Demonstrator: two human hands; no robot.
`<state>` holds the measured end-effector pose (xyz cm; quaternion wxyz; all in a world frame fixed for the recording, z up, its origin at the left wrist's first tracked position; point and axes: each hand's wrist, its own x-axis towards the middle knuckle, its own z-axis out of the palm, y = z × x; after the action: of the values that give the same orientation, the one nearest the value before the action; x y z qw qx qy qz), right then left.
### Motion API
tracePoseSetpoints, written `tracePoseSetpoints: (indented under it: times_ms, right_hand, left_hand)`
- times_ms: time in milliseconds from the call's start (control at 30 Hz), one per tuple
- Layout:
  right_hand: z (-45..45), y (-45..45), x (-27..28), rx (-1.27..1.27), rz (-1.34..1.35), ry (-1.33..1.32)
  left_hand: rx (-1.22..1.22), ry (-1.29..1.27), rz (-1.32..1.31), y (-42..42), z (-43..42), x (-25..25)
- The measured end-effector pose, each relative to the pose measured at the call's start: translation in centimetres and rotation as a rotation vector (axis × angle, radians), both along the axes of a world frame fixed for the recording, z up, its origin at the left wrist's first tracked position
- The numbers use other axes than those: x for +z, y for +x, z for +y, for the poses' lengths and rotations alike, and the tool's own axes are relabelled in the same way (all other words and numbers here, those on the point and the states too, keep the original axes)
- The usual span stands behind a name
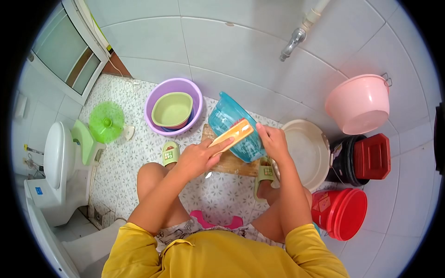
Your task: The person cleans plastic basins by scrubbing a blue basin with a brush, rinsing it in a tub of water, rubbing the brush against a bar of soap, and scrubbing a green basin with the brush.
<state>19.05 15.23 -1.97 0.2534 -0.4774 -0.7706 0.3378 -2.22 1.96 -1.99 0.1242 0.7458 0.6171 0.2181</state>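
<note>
My left hand (200, 160) is wrapped round the handle of a scrubbing brush (238, 134) with a yellow-orange back. Reddish bristles show at the brush's edge, against the inside of a translucent blue basin (228, 111). My right hand (273, 141) grips the basin's right rim, thumb on the near side. The basin is tilted on its side, its opening turned towards me, above a wooden board (232, 165) on the floor. Part of the basin's inside is hidden behind the brush.
Left of the board stands a purple basin (199, 99) holding smaller basins, a green one (172, 109) on top. To the right are a cream basin (308, 148), red buckets (347, 215) and dark buckets (340, 160). A pink bucket (359, 102) hangs on the wall near a tap (293, 44).
</note>
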Motion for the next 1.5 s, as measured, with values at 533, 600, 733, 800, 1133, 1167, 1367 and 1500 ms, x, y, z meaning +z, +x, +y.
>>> tracePoseSetpoints:
  times_ms: [533, 600, 733, 800, 1133, 1167, 1367, 1500]
  right_hand:
    - [0.9, 1.7, -1.4, 0.008, 0.038, -0.04]
    - [1.0, 1.7, -1.5, 0.019, 0.043, -0.045]
    - [1.0, 1.7, -1.7, 0.008, 0.061, -0.024]
    - [1.1, 1.8, -1.6, 0.008, 0.063, -0.022]
    - [0.9, 1.8, -1.5, 0.018, 0.057, -0.01]
    - [0.9, 1.9, -1.5, 0.034, 0.048, -0.002]
    - [0.9, 1.8, -1.0, 0.033, 0.051, -0.014]
    - [1.0, 1.8, -1.6, 0.014, 0.059, -0.019]
  left_hand:
    - [0.168, -0.073, -0.399, -1.7, 1.9, -0.8]
    - [0.172, -0.113, -0.384, -0.8, 1.3, 0.0]
    - [0.237, -0.162, -0.426, -0.9, 2.0, -0.1]
    - [0.287, -0.18, -0.478, -1.7, 3.3, -0.6]
    - [0.334, -0.204, -0.736, -3.0, 4.4, -3.6]
    - [0.305, -0.2, -0.755, -2.1, 3.5, -2.9]
    - [0.251, -0.264, -0.691, 0.9, 1.1, -0.1]
    - [0.448, -0.218, -0.826, -0.9, 3.9, -5.0]
